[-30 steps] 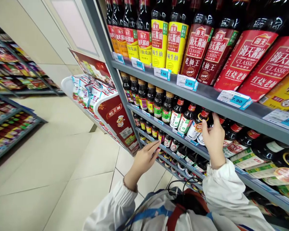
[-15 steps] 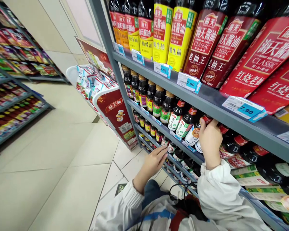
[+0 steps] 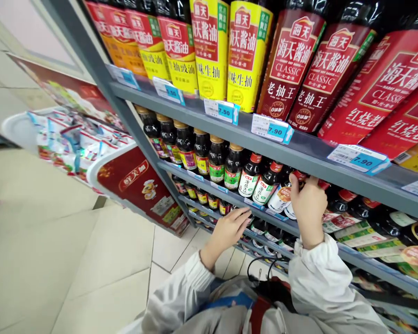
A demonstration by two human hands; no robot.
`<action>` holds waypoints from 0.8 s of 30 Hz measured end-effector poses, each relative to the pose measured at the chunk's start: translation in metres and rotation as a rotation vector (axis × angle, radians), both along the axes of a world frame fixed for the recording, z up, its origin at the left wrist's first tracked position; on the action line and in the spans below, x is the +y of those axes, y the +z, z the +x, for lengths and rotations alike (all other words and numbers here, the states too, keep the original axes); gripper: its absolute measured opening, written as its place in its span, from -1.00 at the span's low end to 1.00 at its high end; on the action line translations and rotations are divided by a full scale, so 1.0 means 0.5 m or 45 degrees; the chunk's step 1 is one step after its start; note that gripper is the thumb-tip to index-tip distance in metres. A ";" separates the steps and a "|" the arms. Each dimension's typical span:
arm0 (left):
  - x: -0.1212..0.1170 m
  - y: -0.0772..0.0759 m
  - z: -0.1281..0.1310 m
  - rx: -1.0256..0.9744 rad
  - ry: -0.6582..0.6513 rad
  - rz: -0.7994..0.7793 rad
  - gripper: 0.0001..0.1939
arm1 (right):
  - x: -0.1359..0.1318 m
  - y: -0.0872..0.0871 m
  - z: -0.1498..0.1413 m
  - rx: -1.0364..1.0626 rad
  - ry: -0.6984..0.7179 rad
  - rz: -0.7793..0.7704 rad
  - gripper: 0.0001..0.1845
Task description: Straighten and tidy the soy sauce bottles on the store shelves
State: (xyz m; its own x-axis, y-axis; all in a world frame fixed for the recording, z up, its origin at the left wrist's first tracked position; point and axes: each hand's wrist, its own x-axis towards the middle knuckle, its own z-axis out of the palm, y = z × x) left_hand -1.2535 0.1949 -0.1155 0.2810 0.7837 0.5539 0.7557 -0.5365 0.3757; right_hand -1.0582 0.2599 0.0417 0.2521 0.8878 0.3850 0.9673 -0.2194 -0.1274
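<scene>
I face a grey shop shelf (image 3: 299, 153) full of soy sauce bottles. My right hand (image 3: 308, 208) is raised to the second shelf, its fingers wrapped round a dark bottle with a red cap (image 3: 299, 178); the hand hides most of that bottle. My left hand (image 3: 230, 229) is lower, fingers stretched out and together, its tips at the edge of the third shelf (image 3: 251, 232) next to small bottles (image 3: 257, 227). It holds nothing. Both arms wear white sleeves.
Large yellow-label bottles (image 3: 247, 51) and red-label bottles (image 3: 292, 60) stand on the top shelf above price tags (image 3: 271, 127). A red end display (image 3: 135, 185) with packets stands to the left. Tiled floor (image 3: 73, 260) lies at lower left.
The view has swung right and closer to the shelf. My right hand stays on the red-capped bottle. My left hand has moved a little up, towards the third shelf edge.
</scene>
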 end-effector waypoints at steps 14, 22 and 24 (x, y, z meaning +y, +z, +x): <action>0.025 0.015 -0.191 0.160 -0.287 -0.022 -0.68 | 0.001 -0.018 -0.081 0.298 -0.387 0.253 -0.41; 0.046 0.030 -0.193 0.093 -0.338 -0.020 -0.67 | 0.003 -0.055 -0.056 0.505 -0.155 0.526 -0.45; 0.057 0.033 -0.190 0.071 -0.335 -0.011 -0.68 | -0.009 -0.072 -0.056 0.618 -0.084 0.777 -0.41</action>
